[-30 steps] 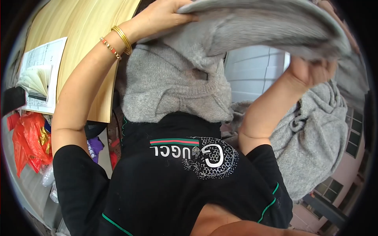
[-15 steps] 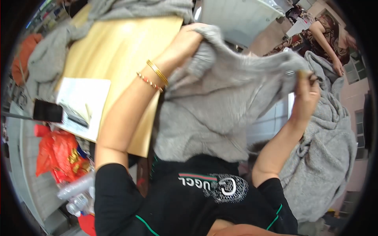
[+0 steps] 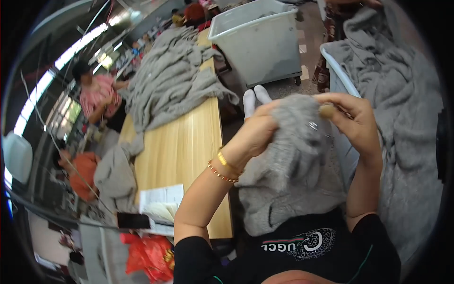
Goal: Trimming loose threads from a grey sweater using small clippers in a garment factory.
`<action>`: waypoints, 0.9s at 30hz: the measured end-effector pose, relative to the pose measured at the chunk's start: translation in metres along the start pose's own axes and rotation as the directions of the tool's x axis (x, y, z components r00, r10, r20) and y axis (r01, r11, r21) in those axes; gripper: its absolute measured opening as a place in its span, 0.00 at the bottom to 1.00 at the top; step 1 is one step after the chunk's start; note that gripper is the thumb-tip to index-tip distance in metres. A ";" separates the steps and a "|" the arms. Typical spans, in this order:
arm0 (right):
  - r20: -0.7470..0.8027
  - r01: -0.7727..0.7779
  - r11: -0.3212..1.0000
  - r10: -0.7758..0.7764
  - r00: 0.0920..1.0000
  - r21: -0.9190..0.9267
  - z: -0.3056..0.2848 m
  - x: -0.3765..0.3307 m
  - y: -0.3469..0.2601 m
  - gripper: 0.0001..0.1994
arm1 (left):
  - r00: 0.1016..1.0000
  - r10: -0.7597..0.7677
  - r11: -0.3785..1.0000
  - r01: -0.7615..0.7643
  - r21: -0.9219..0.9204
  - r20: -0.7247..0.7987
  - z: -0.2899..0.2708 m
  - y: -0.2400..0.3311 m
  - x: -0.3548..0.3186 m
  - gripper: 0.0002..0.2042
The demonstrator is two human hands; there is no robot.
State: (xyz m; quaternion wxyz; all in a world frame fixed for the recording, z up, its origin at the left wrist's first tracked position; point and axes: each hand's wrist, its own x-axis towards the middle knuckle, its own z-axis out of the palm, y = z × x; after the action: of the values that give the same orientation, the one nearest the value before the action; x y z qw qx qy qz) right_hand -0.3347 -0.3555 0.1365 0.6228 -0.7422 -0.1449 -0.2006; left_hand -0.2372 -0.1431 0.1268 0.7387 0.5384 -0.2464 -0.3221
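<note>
A grey knitted garment (image 3: 283, 189) hangs bunched in front of me, its lower part over my lap. My left hand (image 3: 257, 130) is closed on its upper left side, fingers partly hidden behind the fabric. At the upper right, the fingers of my right hand (image 3: 357, 123) pinch the garment's edge. A small tan cover or pad (image 3: 326, 111) shows at that hand's fingertips; I cannot tell exactly what it is. Small shiny spots catch light on the raised knit between my hands, which is blurred by motion.
A wooden table (image 3: 175, 142) on my left carries a heap of grey knitwear (image 3: 175, 80), papers (image 3: 163, 196) and a phone-like black device (image 3: 133, 220). Ahead stands a wheeled grey bin (image 3: 260, 47). A pale blue bin (image 3: 343, 73) on my right overflows with grey knitwear. Other people sit beyond the table.
The garment was stretched wide between my hands; now they are closer together and the fabric is bunched. My view has turned, showing more of the room and bins.
</note>
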 end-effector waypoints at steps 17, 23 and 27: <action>-0.174 -0.117 0.986 0.136 0.975 0.120 -0.026 -0.006 0.072 0.13 | -0.059 0.834 0.540 -0.122 0.833 -0.549 -0.237 0.333 -0.110 0.43; -0.385 0.116 0.990 -0.077 0.920 0.079 -0.034 -0.010 0.074 0.13 | 0.436 0.803 0.541 -0.246 0.804 -0.407 -0.176 0.229 -0.054 0.20; -0.494 0.334 0.938 -0.247 0.834 0.094 -0.043 -0.014 0.045 0.19 | 0.521 0.853 0.275 -0.421 0.864 -0.017 -0.054 0.152 -0.036 0.16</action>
State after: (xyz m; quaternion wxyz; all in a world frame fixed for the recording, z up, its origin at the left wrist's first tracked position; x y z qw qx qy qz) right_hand -0.3307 -0.4055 0.0969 0.6645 -0.5813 -0.1164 -0.4551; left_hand -0.1913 -0.0498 0.2553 0.5249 0.7038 -0.3670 0.3073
